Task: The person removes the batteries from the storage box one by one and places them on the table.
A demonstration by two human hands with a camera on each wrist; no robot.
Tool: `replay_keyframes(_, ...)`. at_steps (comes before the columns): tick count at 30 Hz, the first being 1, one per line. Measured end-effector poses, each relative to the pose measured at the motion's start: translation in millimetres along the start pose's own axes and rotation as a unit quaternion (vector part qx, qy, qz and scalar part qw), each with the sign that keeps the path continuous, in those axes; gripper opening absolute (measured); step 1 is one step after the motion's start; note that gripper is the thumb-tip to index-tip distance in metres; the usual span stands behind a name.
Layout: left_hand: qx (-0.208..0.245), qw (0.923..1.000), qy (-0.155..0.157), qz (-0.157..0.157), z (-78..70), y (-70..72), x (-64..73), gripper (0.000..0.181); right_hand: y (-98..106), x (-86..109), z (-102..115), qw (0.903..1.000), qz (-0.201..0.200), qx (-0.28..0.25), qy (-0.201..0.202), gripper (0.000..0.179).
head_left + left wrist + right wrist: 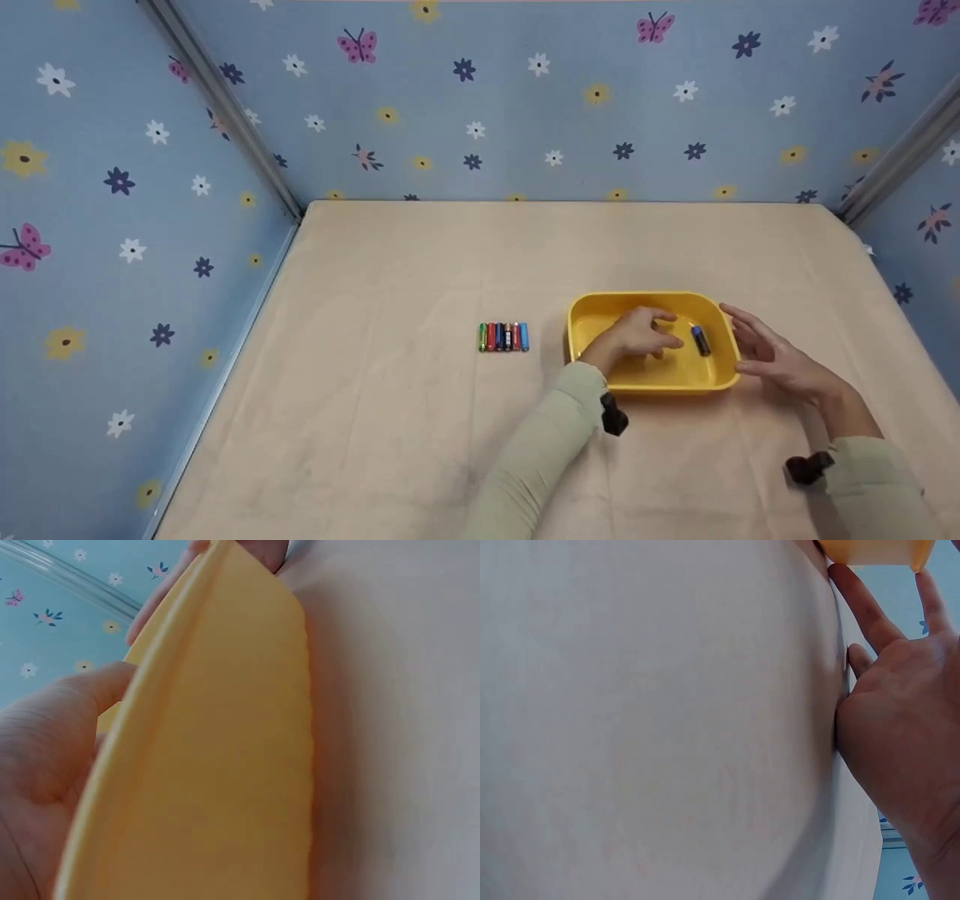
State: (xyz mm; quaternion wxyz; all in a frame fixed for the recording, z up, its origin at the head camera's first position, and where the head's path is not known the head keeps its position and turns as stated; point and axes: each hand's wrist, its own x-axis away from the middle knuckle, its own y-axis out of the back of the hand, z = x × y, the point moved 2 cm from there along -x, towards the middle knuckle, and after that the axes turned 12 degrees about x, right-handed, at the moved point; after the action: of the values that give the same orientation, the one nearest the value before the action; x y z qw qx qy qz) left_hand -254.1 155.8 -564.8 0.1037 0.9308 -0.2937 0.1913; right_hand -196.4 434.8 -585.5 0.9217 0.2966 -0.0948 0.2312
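Note:
A yellow plastic bin stands on the cloth-covered table. My left hand reaches over its near left side, fingers spread apart inside it. A dark blue and black battery lies in the right part of the bin, a little beyond those fingertips. What lies under the left palm is hidden. At the bin's right end, my right hand rests its extended fingertips against the wall; the right wrist view shows these fingers straight at the bin's edge. Left of the bin, several coloured batteries lie side by side in a row.
Pale cloth covers the table. A blue flowered panel rises along the back, and another panel stands at the left. A metal post joins them at the corner.

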Motion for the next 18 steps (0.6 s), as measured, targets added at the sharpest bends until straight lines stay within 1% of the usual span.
replay_keyframes(4,0.013,0.9997,-0.017,-0.008,0.7,-8.9,-2.3,0.057,1.3,0.8,-0.2,1.0000,0.001,-0.007,0.002,0.101)
replay_keyframes(8,-0.011,0.9997,-0.011,-0.018,-3.6,-19.1,-4.3,0.057,1.2,0.8,-0.6,1.0000,0.002,-0.004,0.000,0.101)
replay_keyframes(10,-0.034,0.9991,-0.002,-0.025,-5.8,-23.9,-4.6,0.056,0.5,0.4,-1.1,1.0000,0.002,0.001,0.002,0.101)
replay_keyframes(12,-0.069,0.9971,-0.002,-0.032,-7.4,-28.1,-5.1,0.055,-0.1,-0.1,-1.9,0.9999,0.004,0.000,0.015,0.100)
replay_keyframes(17,-0.151,0.9873,-0.018,-0.046,-9.6,-36.2,-6.5,0.050,-0.2,0.0,-2.9,0.9990,0.008,-0.015,0.040,0.096)
replay_keyframes(18,-0.160,0.9858,-0.019,-0.046,-9.8,-37.5,-7.1,0.050,-0.2,0.1,-2.9,0.9990,0.008,-0.016,0.040,0.095)
